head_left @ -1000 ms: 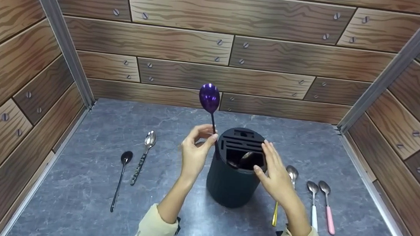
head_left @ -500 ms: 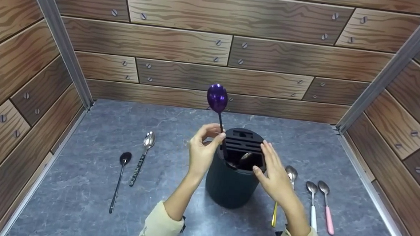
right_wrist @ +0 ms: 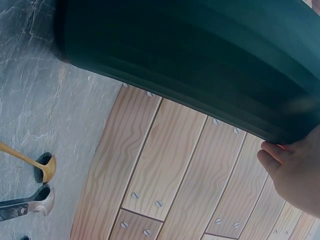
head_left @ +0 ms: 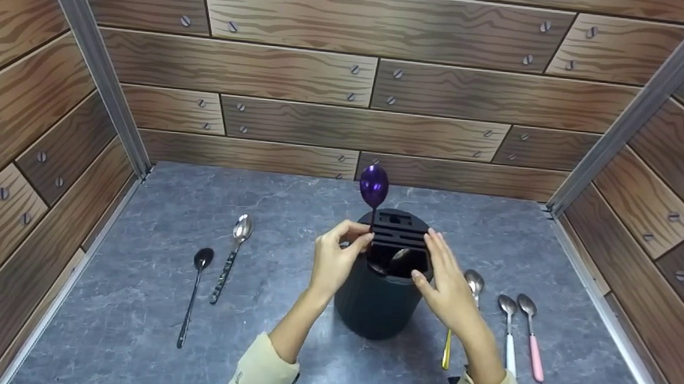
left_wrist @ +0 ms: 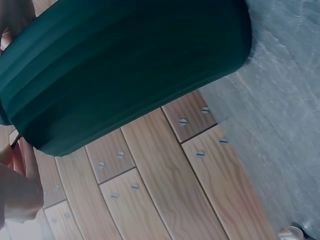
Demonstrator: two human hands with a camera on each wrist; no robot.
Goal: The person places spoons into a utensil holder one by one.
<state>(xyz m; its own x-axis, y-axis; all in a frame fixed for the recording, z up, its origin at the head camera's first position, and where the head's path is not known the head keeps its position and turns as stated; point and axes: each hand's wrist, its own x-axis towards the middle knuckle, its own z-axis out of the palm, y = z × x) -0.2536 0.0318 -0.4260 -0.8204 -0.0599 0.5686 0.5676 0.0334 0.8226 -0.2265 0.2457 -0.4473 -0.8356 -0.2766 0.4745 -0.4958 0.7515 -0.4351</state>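
My left hand [head_left: 333, 263] pinches the thin dark handle of a purple spoon [head_left: 374, 185] between thumb and fingers. Its shiny bowl points up, and the lower handle is hidden behind the fingertips at the left rim of a dark green utensil holder [head_left: 377, 310]. The holder stands upright, with a slotted black top and one large front opening. Inside that opening shows the bowl of another spoon [head_left: 401, 256]. My right hand [head_left: 449, 290] rests with straight fingers on the holder's right rim. In the left wrist view, the green wall [left_wrist: 130, 65] covers most of the purple spoon.
Left of the holder lie a dark spoon [head_left: 191, 301] and a silver spoon with a patterned handle [head_left: 233, 259]. To the right are a gold-handled spoon [head_left: 446, 350], a white-handled spoon [head_left: 511, 345] and a pink-handled spoon [head_left: 536, 352]. Wood-patterned walls [head_left: 301, 77] enclose the grey table [head_left: 122, 297].
My left hand has moved right and then down with the purple spoon, bringing the spoon over the holder's top and lower. My right hand has stayed on the rim.
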